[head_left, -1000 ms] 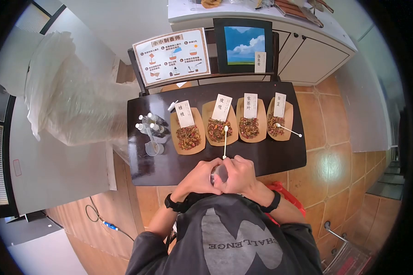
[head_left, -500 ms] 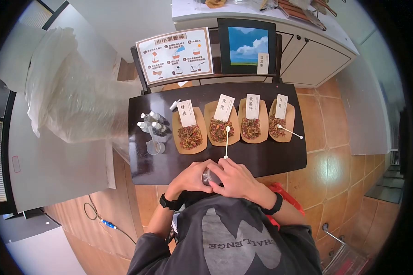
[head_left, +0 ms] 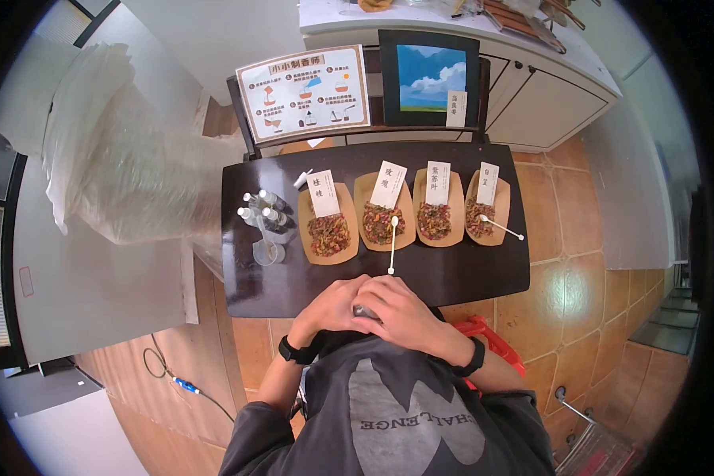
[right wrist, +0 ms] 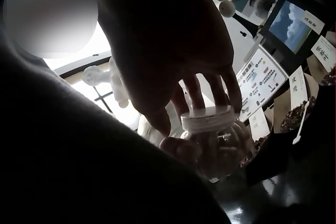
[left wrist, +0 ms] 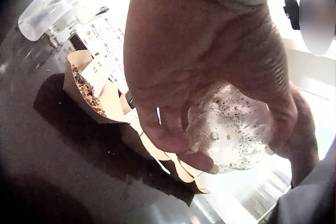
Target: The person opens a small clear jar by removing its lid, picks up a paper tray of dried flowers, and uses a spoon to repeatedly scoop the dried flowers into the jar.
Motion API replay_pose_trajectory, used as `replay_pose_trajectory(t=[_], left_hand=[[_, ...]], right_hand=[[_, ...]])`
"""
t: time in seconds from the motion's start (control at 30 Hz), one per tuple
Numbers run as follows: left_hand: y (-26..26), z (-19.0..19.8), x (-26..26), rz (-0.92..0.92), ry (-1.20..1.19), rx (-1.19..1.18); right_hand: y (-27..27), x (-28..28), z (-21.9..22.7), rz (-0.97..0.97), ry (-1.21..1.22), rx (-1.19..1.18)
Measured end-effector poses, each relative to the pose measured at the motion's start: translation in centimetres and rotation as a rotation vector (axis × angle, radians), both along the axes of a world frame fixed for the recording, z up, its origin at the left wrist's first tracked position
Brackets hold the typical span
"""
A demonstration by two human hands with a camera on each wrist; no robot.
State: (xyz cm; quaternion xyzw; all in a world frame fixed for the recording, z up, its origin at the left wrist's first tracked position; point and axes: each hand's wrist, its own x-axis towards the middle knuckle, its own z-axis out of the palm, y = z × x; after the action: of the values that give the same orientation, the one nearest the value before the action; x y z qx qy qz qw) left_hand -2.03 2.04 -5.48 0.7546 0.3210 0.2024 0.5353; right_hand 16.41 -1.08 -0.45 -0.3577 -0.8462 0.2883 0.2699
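Observation:
A clear round jar [head_left: 365, 312] is held between both hands at the table's front edge, mostly hidden by fingers in the head view. My left hand [head_left: 329, 306] wraps around its body; in the left wrist view the jar's base [left wrist: 228, 134] shows many dark specks. From above, my right hand [head_left: 404, 313] curls its fingers over the rim of the lid [right wrist: 207, 119], which sits on the jar's neck in the right wrist view. Just beyond the hands, a white spoon [head_left: 393, 250] lies with its bowl on the dried petals [head_left: 382, 226] of one tray.
Several brown paper trays [head_left: 329, 252] with dried plant bits and name cards stand in a row on the dark table [head_left: 250, 289]. To their left are small bottles [head_left: 266, 210] and a clear measuring cup [head_left: 268, 252]. An instruction sheet [head_left: 303, 94] and a framed picture [head_left: 431, 78] stand behind.
The right hand has turned and come over the jar's top, its fingers covering more of it. Both hands have shifted slightly left with the jar.

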Motion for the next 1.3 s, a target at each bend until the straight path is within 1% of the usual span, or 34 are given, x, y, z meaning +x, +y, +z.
replay_pose_trajectory(t=[0.07, 0.1, 0.13, 0.17, 0.2, 0.27, 0.3, 0.37, 0.4, 0.47, 0.53, 0.67, 0.7, 0.77, 0.8, 0.83, 0.9, 0.97, 1.03, 1.07, 1.13, 1.17, 1.3], left_hand=[[0.0, 0.3, 0.1, -0.001, -0.01, 0.021], [-0.2, 0.6, 0.2, 0.013, 0.051, -0.018], [-0.2, 1.0, 0.3, 0.026, 0.111, -0.056], [-0.2, 1.4, 0.3, 0.027, 0.111, -0.056], [-0.2, 1.6, 0.4, 0.043, 0.145, -0.053], [-0.2, 1.6, 0.4, 0.06, 0.179, -0.05], [-0.3, 1.4, 0.3, 0.062, 0.176, -0.028], [-0.4, 0.9, 0.3, 0.061, 0.171, -0.006], [-0.4, 0.7, 0.3, 0.044, 0.182, -0.008], [-0.5, 0.4, 0.2, 0.028, 0.195, -0.01], [-0.6, 0.3, 0.2, 0.017, 0.167, -0.071], [-0.7, 0.4, 0.1, -0.013, 0.155, -0.088], [-0.7, 0.1, -0.1, -0.042, 0.178, -0.104], [-0.9, -0.8, -0.5, -0.071, 0.199, -0.122], [-1.1, -1.4, -0.7, -0.058, 0.186, -0.071], [-1.2, -1.7, -0.9, -0.045, 0.173, -0.021], [-1.3, -2.0, -1.2, -0.046, 0.197, -0.038], [-1.1, -1.6, -1.2, -0.044, 0.22, -0.054], [-1.0, -1.1, -1.2, 0.017, 0.355, -0.075], [-1.0, -1.3, -1.4, 0.018, 0.355, -0.078], [-1.1, -1.9, -1.5, 0.088, 0.374, -0.021], [-1.2, -2.1, -1.5, 0.087, 0.373, -0.023], [-1.4, -2.5, -1.3, 0.149, 0.384, 0.082]], right_hand=[[0.1, -0.2, -0.5, -0.1, 0.077, 0.006], [0.0, -0.2, -0.3, -0.099, 0.078, 0.006], [0.0, -0.1, 0.2, -0.191, -0.005, -0.044], [0.0, -0.1, 0.5, -0.283, -0.088, -0.094], [-0.1, 0.0, 0.3, -0.282, -0.088, -0.093], [-0.3, 0.6, -0.3, -0.265, -0.191, -0.171], [-0.4, 0.8, -0.3, -0.265, -0.191, -0.171], [-0.6, 1.3, -0.4, -0.18, -0.193, -0.253], [-0.7, 1.4, -0.2, -0.182, -0.193, -0.254], [-0.7, 1.7, 0.3, -0.067, -0.193, -0.305], [-0.7, 1.8, 0.2, -0.037, -0.175, -0.296], [-0.8, 2.1, -0.2, 0.045, -0.187, -0.296], [-0.8, 2.2, -0.2, 0.047, -0.187, -0.297], [-0.8, 2.6, -0.2, 0.038, -0.195, -0.219], [-0.7, 2.9, -0.2, 0.037, -0.195, -0.22], [-0.7, 3.3, -0.2, 0.012, -0.153, -0.227], [-0.7, 4.0, -0.5, -0.014, -0.108, -0.235], [-0.8, 5.1, -1.2, -0.17, -0.071, -0.346], [-0.9, 6.3, -1.5, -0.282, -0.134, -0.385], [-1.0, 6.9, -1.9, -0.318, -0.13, -0.392], [-1.1, 8.3, -2.8, -0.4, -0.108, -0.381], [-1.2, 8.9, -3.4, -0.448, -0.113, -0.382], [-1.7, 10.8, -5.8, -0.534, -0.115, -0.336]])
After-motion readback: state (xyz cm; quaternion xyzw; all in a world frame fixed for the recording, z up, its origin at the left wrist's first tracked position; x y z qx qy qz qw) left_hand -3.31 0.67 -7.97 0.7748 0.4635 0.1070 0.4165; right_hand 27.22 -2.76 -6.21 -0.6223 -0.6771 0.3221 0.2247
